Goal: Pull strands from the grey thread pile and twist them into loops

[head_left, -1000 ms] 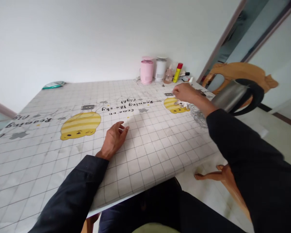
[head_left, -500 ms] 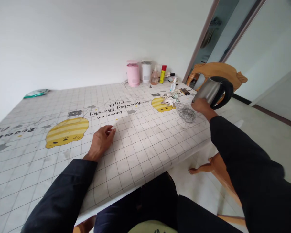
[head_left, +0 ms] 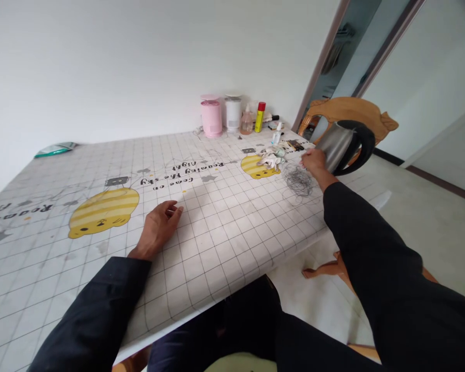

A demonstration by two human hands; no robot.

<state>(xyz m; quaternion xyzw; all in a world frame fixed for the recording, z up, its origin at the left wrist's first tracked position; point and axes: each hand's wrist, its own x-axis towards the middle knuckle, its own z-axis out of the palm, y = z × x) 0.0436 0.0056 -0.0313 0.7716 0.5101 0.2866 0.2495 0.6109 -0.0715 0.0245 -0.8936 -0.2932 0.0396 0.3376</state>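
My left hand (head_left: pixel 161 225) rests on the gridded tablecloth (head_left: pixel 225 217), fingers loosely bent with a gap to the thumb and nothing held. Over the table's right end reaches my right hand (head_left: pixel 313 160), its fingers loosely bent leftward, with no object visible in them. Just behind it stands a steel kettle (head_left: pixel 338 146) with a black lid and handle; whether they touch I cannot tell. A tangled clump of grey wire wool (head_left: pixel 298 181) lies just left of my right wrist. Beyond that is a crumpled pair of pale gloves (head_left: pixel 270 157).
Along the wall stand a pink canister (head_left: pixel 211 119), a white canister (head_left: pixel 233 113), a pump bottle (head_left: pixel 246 123) and a yellow can with a red cap (head_left: pixel 260 118). A small clear bottle (head_left: pixel 277 134) is nearer. A green packet (head_left: pixel 56 150) lies far left. A wooden chair (head_left: pixel 372 111) stands right.
My right hand has shifted slightly left and away from me, off the front of the kettle. My left hand stays resting; the view has shifted a little.
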